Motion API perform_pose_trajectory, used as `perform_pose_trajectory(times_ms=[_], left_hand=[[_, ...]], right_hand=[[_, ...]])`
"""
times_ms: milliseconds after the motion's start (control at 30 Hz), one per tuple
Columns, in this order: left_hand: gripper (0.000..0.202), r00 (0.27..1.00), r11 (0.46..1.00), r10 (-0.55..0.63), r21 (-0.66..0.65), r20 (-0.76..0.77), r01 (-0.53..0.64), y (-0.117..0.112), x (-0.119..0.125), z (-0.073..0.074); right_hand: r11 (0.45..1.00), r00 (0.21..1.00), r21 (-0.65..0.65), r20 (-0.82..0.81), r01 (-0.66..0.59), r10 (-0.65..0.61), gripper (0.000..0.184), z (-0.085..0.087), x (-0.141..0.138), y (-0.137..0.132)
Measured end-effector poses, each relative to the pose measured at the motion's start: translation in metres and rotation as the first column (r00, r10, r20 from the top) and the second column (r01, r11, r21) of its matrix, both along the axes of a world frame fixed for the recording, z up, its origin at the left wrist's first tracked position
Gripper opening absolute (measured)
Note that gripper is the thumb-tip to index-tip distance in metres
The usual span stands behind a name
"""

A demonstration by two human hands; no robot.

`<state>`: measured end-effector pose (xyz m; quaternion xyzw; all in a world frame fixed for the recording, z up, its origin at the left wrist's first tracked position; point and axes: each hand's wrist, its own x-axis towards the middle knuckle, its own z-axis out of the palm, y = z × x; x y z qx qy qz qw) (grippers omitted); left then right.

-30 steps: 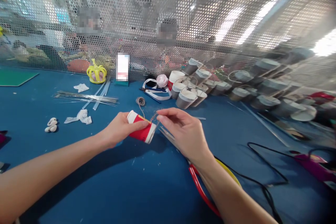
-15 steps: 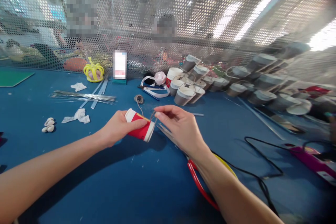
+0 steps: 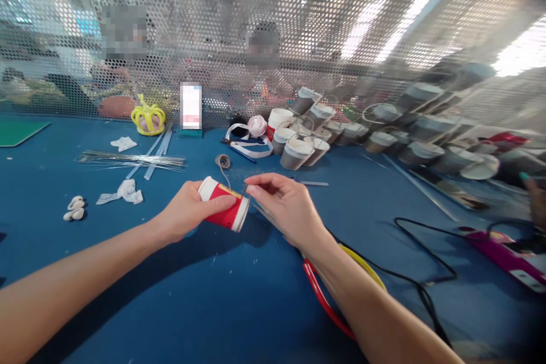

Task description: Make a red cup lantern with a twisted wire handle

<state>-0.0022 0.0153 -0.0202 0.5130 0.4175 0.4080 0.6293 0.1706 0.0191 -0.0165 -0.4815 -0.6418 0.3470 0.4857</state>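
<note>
My left hand (image 3: 186,211) is closed around a red-and-white paper cup (image 3: 218,219), which lies tilted on its side above the blue table. At the cup's right end, my right hand (image 3: 286,206) pinches a thin grey-brown cord (image 3: 244,189) between thumb and fingertips. Behind the cup sits a small coil of cord (image 3: 222,161), and a strand runs from it down to the cup's side. Partly hidden under my right forearm is a tool with a red handle (image 3: 318,290) and a yellow handle (image 3: 362,261); pale blades or tips show beside my right hand.
Several grey-wrapped cups (image 3: 297,153) stand at the back right. A lit phone (image 3: 190,107), a yellow crown-like piece (image 3: 148,119), thin wires (image 3: 132,160) and shells (image 3: 74,209) lie further left. At right are a purple power strip (image 3: 503,259), a black cable (image 3: 426,230) and another person's hand (image 3: 533,196).
My right hand has brought the cord down closer against the cup's side, so its raised loop looks smaller. The view has shifted slightly. Another person's hand has appeared at the right edge.
</note>
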Motion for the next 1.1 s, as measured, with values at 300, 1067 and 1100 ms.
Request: perform_pose_trajectory(times_ms=[300,1067,1100], left_hand=[[0.027,1.000,1.000,0.002,0.018,-0.012,-0.002,-0.002,-0.001,0.001],[0.023,0.982,0.996,0.037,-0.092,0.186,-0.020,-0.003,-0.001,0.010],[0.023,0.980,0.995,0.042,-0.095,0.197,-0.024,-0.003,-0.001,0.011]], right_hand=[[0.999,1.000,-0.044,-0.014,-0.010,0.009,0.011,0.000,-0.001,-0.001],[0.998,0.999,-0.050,0.013,-0.039,0.040,0.011,0.012,-0.002,-0.007],[0.999,0.998,-0.031,0.030,-0.045,0.046,0.012,0.013,-0.002,-0.008]])
